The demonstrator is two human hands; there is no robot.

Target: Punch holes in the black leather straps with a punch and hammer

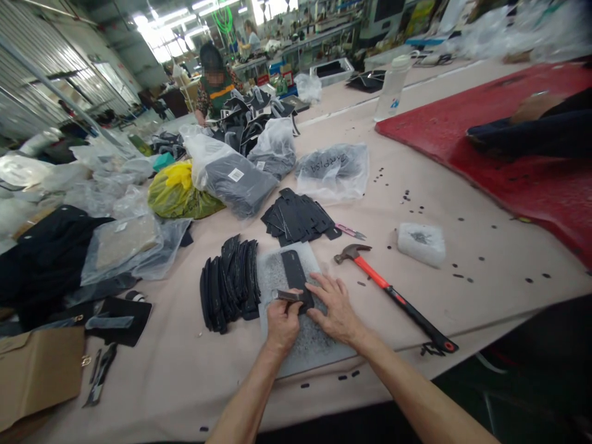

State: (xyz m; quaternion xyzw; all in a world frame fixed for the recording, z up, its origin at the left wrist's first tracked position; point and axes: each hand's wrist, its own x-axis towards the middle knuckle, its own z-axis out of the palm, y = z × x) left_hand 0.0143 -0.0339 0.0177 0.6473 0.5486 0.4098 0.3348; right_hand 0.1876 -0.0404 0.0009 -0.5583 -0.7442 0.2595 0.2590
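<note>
My left hand (283, 320) is closed around a short metal punch (287, 296), held over the lower part of a black strip (294, 270). The strip lies on a grey, speckled board (272, 271). Fingers spread, my right hand (337, 306) rests at the strip's right edge and on the board. Just left of the board is a row of stacked black curved pieces (230, 283). Beyond the board lies a fanned pile of black pieces (298, 217). A hammer (393, 295) with a red and black handle lies to the right.
Pink snips (350, 231), a clear-wrapped block (421, 243) and scattered black bits lie on the table (370, 382). Bagged goods (238, 179) stand behind. A person (215, 83) is across the table; another person's arm (536, 126) rests on a red sheet (467, 126).
</note>
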